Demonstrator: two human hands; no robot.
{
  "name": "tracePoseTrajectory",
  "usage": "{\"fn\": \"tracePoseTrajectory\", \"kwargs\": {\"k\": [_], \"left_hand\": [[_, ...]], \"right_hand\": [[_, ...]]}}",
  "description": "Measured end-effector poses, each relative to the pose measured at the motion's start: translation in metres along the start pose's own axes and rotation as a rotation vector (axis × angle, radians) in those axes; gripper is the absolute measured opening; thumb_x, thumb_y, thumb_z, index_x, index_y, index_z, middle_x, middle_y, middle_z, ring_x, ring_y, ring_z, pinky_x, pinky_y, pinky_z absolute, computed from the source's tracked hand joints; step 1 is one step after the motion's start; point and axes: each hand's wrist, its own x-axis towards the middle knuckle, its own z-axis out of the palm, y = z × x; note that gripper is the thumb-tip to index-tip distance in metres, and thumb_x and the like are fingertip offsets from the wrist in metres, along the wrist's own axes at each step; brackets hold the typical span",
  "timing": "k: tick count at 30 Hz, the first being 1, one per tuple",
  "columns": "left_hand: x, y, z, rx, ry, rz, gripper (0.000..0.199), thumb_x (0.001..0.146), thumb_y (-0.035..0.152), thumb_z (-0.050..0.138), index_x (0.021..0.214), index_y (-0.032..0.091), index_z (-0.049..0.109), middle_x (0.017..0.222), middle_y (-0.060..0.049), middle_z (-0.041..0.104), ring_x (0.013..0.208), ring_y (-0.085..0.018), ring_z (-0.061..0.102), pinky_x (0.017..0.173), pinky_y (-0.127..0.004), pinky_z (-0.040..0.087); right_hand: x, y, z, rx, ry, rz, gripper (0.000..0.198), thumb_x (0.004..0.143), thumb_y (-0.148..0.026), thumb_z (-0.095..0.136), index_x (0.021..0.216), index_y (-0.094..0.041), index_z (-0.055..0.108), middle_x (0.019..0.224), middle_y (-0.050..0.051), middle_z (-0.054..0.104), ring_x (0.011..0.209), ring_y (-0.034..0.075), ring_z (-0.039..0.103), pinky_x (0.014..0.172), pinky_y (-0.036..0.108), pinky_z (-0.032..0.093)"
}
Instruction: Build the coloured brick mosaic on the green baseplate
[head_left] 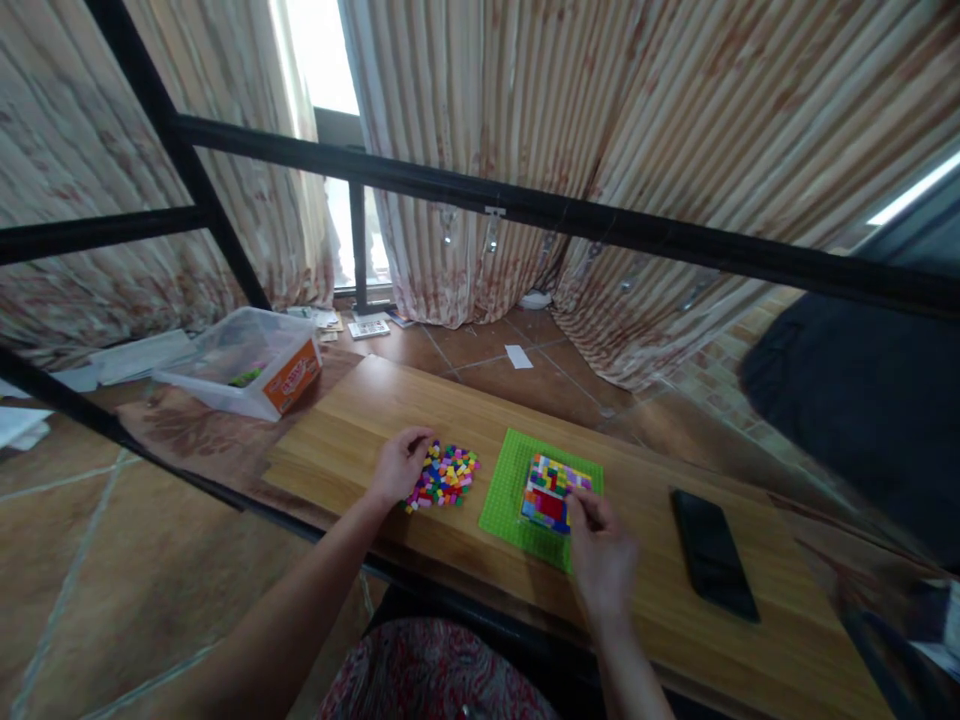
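A loose pile of small coloured building bricks (450, 476) lies on the wooden tabletop. My left hand (399, 468) rests at the pile's left edge, fingers bent and a little apart, with nothing visible in them. Right of the pile is a green studded baseplate (504, 490). On it sits a flat, roughly square build of many-coloured bricks (551, 490) with a red patch near its front. My right hand (604, 550) reaches over the build's right side, thumb and fingers pinched together at its edge. Whatever is between those fingertips is too small to make out.
A black phone (714, 553) lies on the table (660, 620) to the right. Beyond the left end stands a clear plastic box (240, 355) with an orange label. A black metal rail (420, 175) crosses in front of patterned curtains (480, 100). Papers lie on the tiled floor.
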Motion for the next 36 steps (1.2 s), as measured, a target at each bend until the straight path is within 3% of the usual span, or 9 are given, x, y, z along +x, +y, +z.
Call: {"fn": "tracePoseTrajectory", "kwargs": {"k": [7,12,19,24,30,36], "left_hand": [[-0.002,0.001,-0.001,0.003,0.008,-0.011,0.022,0.085,0.029,0.051,0.092,0.019,0.070,0.093,-0.005,0.072,0.087,-0.019,0.066,0.085,-0.034,0.053],[-0.002,0.002,-0.001,-0.003,-0.004,-0.010,0.022,0.086,0.031,0.053,0.093,0.019,0.070,0.094,-0.005,0.072,0.090,-0.019,0.066,0.088,-0.035,0.053],[-0.002,0.003,-0.002,-0.003,0.000,-0.038,0.022,0.085,0.031,0.053,0.093,0.020,0.070,0.094,-0.004,0.072,0.089,-0.019,0.066,0.087,-0.034,0.053],[-0.002,0.004,-0.003,0.004,-0.003,-0.036,0.023,0.085,0.032,0.052,0.092,0.019,0.070,0.095,-0.005,0.072,0.090,-0.020,0.066,0.087,-0.034,0.052],[-0.001,0.003,-0.004,0.004,-0.017,-0.041,0.025,0.084,0.035,0.054,0.094,0.019,0.069,0.096,-0.006,0.072,0.091,-0.020,0.066,0.088,-0.035,0.052],[-0.002,0.009,-0.005,-0.003,-0.013,-0.069,0.025,0.084,0.037,0.054,0.092,0.018,0.069,0.098,-0.006,0.072,0.092,-0.021,0.066,0.089,-0.035,0.052]], "right_hand": [[-0.044,-0.044,0.054,-0.060,-0.387,-0.329,0.022,0.089,-0.028,0.049,0.091,-0.021,0.070,0.090,0.005,0.071,0.085,0.018,0.063,0.079,0.030,0.046],[-0.048,-0.048,0.081,-0.267,-0.474,-0.409,0.019,0.088,-0.020,0.052,0.095,-0.020,0.069,0.094,0.006,0.069,0.093,0.021,0.060,0.084,0.032,0.044],[-0.046,-0.044,0.092,-0.397,-0.493,-0.440,0.017,0.090,-0.019,0.051,0.090,-0.022,0.067,0.091,0.006,0.065,0.092,0.020,0.059,0.082,0.030,0.043],[-0.049,-0.046,0.084,-0.294,-0.451,-0.390,0.021,0.093,-0.022,0.047,0.090,-0.019,0.067,0.089,0.006,0.067,0.088,0.019,0.060,0.081,0.029,0.043],[-0.039,-0.030,0.040,-0.047,-0.325,-0.179,0.029,0.094,-0.034,0.043,0.090,-0.019,0.068,0.087,0.005,0.071,0.079,0.017,0.066,0.074,0.027,0.047],[-0.031,-0.006,0.011,-0.006,-0.220,-0.022,0.033,0.091,-0.044,0.048,0.092,-0.019,0.069,0.091,0.008,0.073,0.083,0.021,0.067,0.078,0.031,0.049]]}}
